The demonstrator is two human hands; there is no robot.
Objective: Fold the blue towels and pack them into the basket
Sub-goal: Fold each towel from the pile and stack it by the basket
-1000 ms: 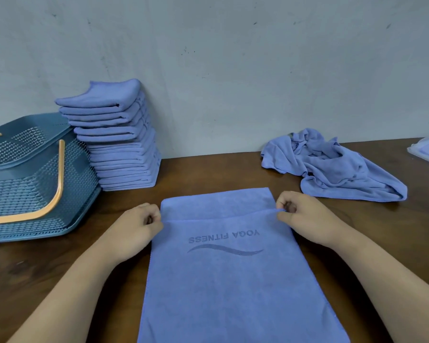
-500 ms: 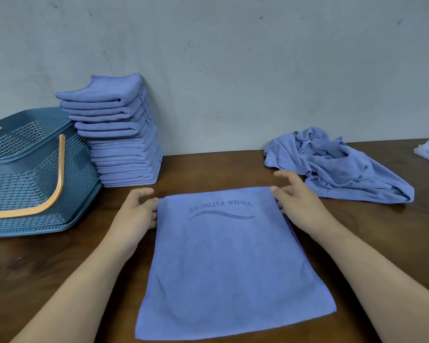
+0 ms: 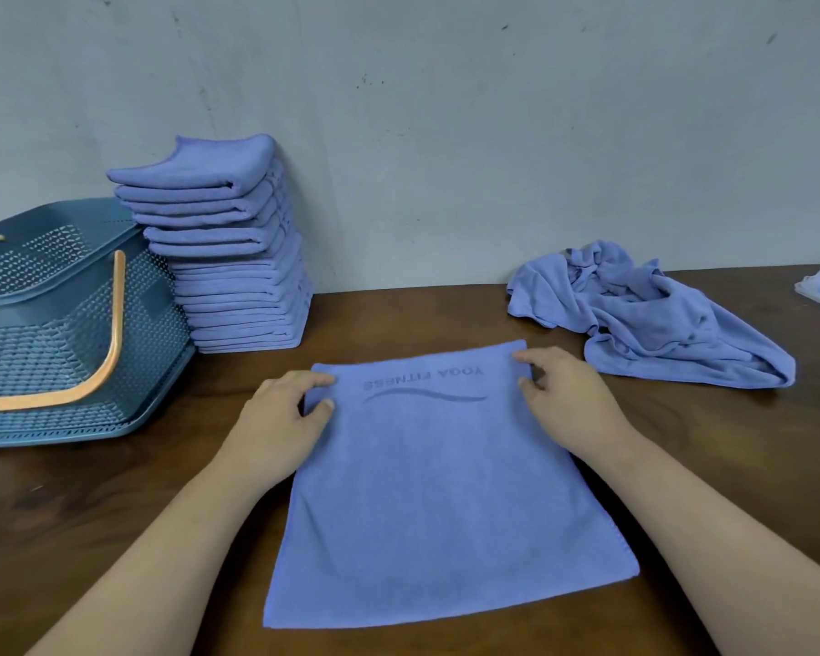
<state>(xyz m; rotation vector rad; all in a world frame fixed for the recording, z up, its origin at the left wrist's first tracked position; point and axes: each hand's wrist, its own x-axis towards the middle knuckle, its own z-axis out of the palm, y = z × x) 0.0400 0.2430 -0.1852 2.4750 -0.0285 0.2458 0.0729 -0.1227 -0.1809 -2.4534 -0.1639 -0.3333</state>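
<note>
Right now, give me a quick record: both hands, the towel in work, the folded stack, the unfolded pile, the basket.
left hand: on the flat towel's far-left corner, thumb and index on cloth; pinch or press unclear
right hand: same, far-right corner
flat towel: spread on the table, logo at far edge
folded stack: against the wall, beside the basket
crumpled pile: far right, unfolded
basket: far left, no towels visible inside
</note>
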